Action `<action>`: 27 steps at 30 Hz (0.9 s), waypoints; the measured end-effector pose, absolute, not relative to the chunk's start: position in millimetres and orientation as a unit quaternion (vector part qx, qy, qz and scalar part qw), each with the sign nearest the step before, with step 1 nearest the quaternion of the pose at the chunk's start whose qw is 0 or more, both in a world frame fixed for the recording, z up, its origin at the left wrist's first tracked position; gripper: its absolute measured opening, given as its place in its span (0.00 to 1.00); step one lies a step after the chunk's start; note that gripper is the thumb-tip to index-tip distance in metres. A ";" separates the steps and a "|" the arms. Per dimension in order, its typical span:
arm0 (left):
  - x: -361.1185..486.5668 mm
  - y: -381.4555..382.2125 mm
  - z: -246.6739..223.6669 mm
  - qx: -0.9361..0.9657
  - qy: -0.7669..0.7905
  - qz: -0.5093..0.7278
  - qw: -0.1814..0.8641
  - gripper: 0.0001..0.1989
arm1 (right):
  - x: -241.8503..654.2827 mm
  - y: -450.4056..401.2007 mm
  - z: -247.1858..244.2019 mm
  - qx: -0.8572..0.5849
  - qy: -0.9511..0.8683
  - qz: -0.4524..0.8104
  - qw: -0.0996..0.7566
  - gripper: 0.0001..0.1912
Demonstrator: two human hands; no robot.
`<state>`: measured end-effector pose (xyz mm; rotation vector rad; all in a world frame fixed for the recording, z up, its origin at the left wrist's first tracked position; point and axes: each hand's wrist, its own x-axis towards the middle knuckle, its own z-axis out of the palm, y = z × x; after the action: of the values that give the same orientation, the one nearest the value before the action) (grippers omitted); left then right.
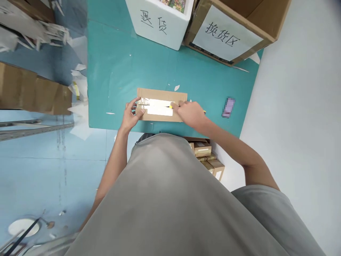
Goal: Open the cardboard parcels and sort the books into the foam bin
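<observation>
A flat cardboard box (162, 94) with a white label (160, 110) and shiny clear tape lies on the green table in front of me. My left hand (130, 114) grips its left end, fingertips near the far corner and thumb on the near part. A yellow utility knife (171, 106) is held in my right hand (192, 113) over the right half of the box. Its thin dark blade points left along the label; whether it cuts into the tape I cannot tell. Most of the knife's handle is hidden under the fingers.
At the table's (114, 71) far side stand a white foam box (160, 23) and an open carton (226, 35), both with handwritten signs. A blurred purple item (228, 107) lies to the right. Paper scraps and cartons (34, 89) are on the left; small boxes (204, 151) sit below the table.
</observation>
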<state>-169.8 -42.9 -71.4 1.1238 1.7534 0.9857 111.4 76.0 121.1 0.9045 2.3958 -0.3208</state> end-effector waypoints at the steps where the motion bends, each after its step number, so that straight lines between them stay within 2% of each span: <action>1: -169.4 -43.4 -70.7 0.447 0.699 0.387 0.402 0.39 | 98.7 76.4 116.1 0.324 0.900 -0.133 0.259 0.28; 6: -167.5 -45.4 -68.5 0.443 0.711 0.377 0.395 0.40 | 44.7 79.9 87.4 0.313 0.904 -0.172 0.234 0.28; 10: -165.1 -47.0 -67.2 0.429 0.718 0.380 0.395 0.41 | 47.9 78.8 78.2 0.312 0.905 -0.174 0.230 0.28; 14: -164.2 -48.6 -68.5 0.408 0.721 0.389 0.402 0.40 | 102.8 81.3 77.8 0.325 0.895 -0.169 0.254 0.23; 18: -162.9 -48.6 -73.4 0.396 0.722 0.397 0.406 0.38 | 177.1 89.3 84.9 0.410 0.853 -0.139 0.291 0.21; 21: -163.3 -47.9 -76.7 0.397 0.718 0.401 0.407 0.37 | 215.3 92.0 87.4 0.440 0.839 -0.153 0.282 0.21; 24: -173.7 -49.4 -79.7 0.394 0.718 0.407 0.405 0.37 | 235.8 84.9 75.7 0.484 0.825 -0.227 0.183 0.21; 27: -198.9 -55.6 -84.0 0.380 0.723 0.428 0.386 0.38 | 238.7 66.4 46.2 0.594 0.736 -0.324 -0.006 0.25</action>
<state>-198.9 -55.6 -84.0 0.9664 1.8411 1.0908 238.7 66.4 46.2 1.8747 2.3214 -1.0216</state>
